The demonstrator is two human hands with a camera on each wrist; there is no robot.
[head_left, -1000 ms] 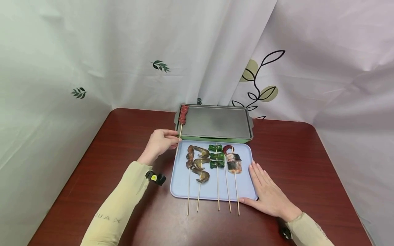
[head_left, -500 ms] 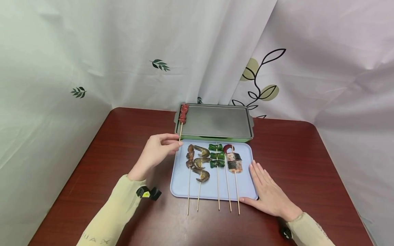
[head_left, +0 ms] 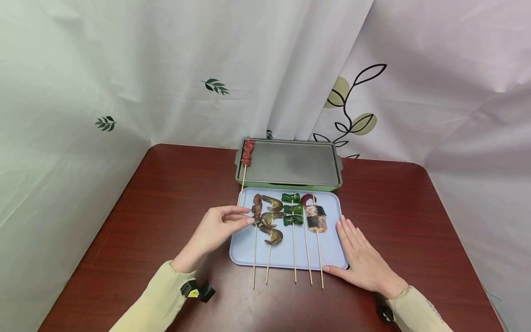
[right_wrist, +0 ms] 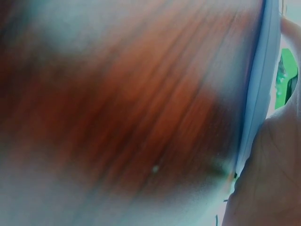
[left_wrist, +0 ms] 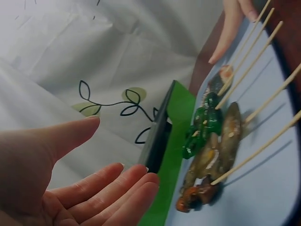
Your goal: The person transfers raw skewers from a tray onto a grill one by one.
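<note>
My left hand (head_left: 220, 228) hovers at the left side of the light blue tray (head_left: 244, 256), thumb apart from the fingers and nothing held. Nearest to its fingertips is a brown meat skewer (head_left: 257, 207). Beside that lie a shrimp-like skewer (head_left: 271, 219), a green pepper skewer (head_left: 292, 210), a skewer with a dark red curled piece (head_left: 307, 199) and a fish-chunk skewer (head_left: 316, 219). Flat against the tray's right edge rests my right hand (head_left: 365, 263), fingers straight. A red meat skewer (head_left: 247, 153) lies on the left end of the grill plate (head_left: 294, 161), its stick reaching down to the tray.
The green-sided grill stands directly behind the tray. Both sit on a dark red-brown table (head_left: 182, 184). A white curtain (head_left: 174, 69) with leaf prints hangs behind the table. The skewer sticks jut past the tray's front edge.
My left hand has let go of the red meat skewer's stick and come down and nearer to the brown meat skewer. The red skewer stays on the grill; my right hand has not moved.
</note>
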